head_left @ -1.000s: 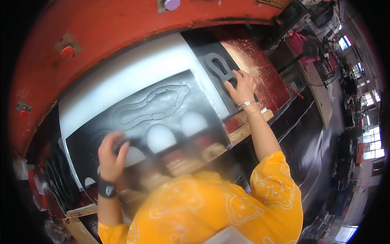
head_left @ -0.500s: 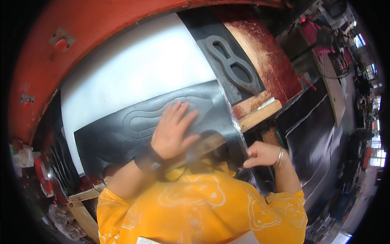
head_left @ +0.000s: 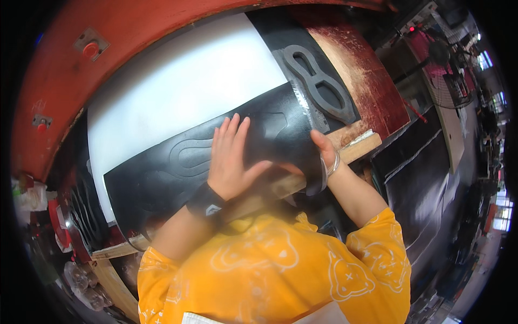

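- The white board (head_left: 189, 89) lies flat on the desk (head_left: 372, 70), whose dark red surface is worn pale to the right of the board.
- A black sheet (head_left: 148, 197) overlaps the white board's near part and reaches from there toward the person; its right end bends downward.
- A long rounded outline (head_left: 186, 159) marks the sheet's upper face, just on the person's side of the board's bare area.
- The left hand (head_left: 229, 159), with a black wristband (head_left: 204, 201), rests on the sheet nearer the person than the bare board; its fingers are straight and close together, the thumb spread wide.
- The right hand (head_left: 326, 154), with a bracelet (head_left: 335, 163), is right of the board and nearer the person, holding the sheet's right edge, thumb over it; the other fingers are hidden.
- Right of the white board, a grey figure-eight frame (head_left: 310, 81) lies on black material.
- An orange-red casing (head_left: 156, 29) with a red button (head_left: 90, 50) stands beyond the board.
- Black pieces (head_left: 81, 202) lie left of the board.
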